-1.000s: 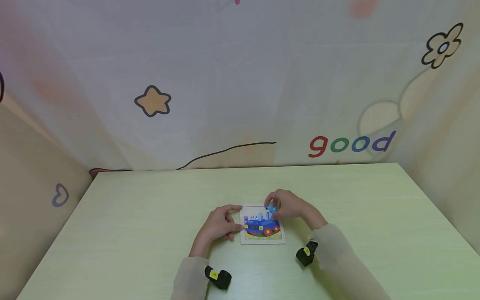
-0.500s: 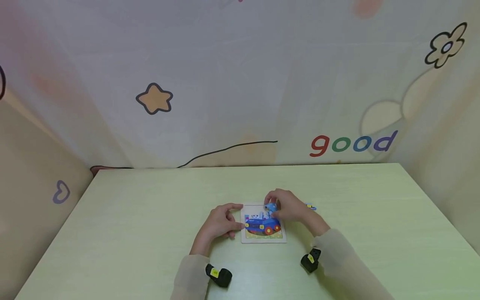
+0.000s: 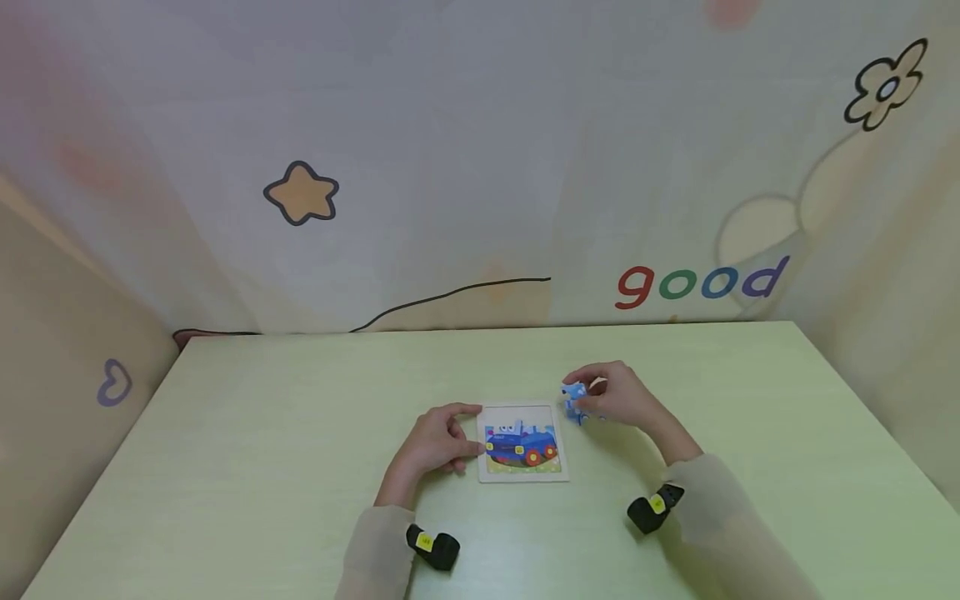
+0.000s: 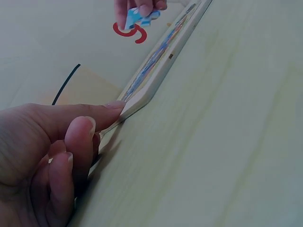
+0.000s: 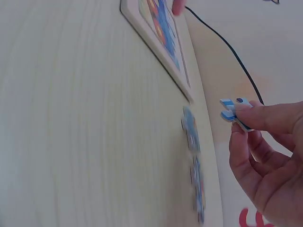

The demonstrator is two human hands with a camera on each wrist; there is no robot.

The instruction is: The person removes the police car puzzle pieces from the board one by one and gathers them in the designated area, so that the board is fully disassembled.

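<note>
- Sitting nearest the wearer, a left wrist camera (image 3: 435,548) and a right wrist camera (image 3: 652,510) are projecting inward from pale sleeves (image 3: 377,550).
- The left hand (image 3: 431,442) is bracing the puzzle board (image 3: 521,478): the forefinger is touching the upper left corner, the thumb is touching the left side, and the remaining fingers are bending clear. These fingers are not clasping the board.
- The puzzle board is lying flat on the worktop (image 3: 225,467). A blue tractor picture (image 3: 521,448) is filling the lower part of the recess; a bare strip (image 3: 523,413) is running left to right above it.
- The right hand (image 3: 618,396) is grasping one blue puzzle piece (image 3: 574,400) between thumb and fingertips, raised off the worktop.
- Governing relation: the blue puzzle piece is standing just right of the board's upper right corner, beside the bare strip. Its long axis is pointing roughly near to far, crosswise to the strip. The right hand is lying nearer the strip's right end.
- Loose puzzle pieces (image 5: 191,128) are lying near the right hand, too blurred to count.
- Beyond, a printed cloth (image 3: 450,167) is hanging.
</note>
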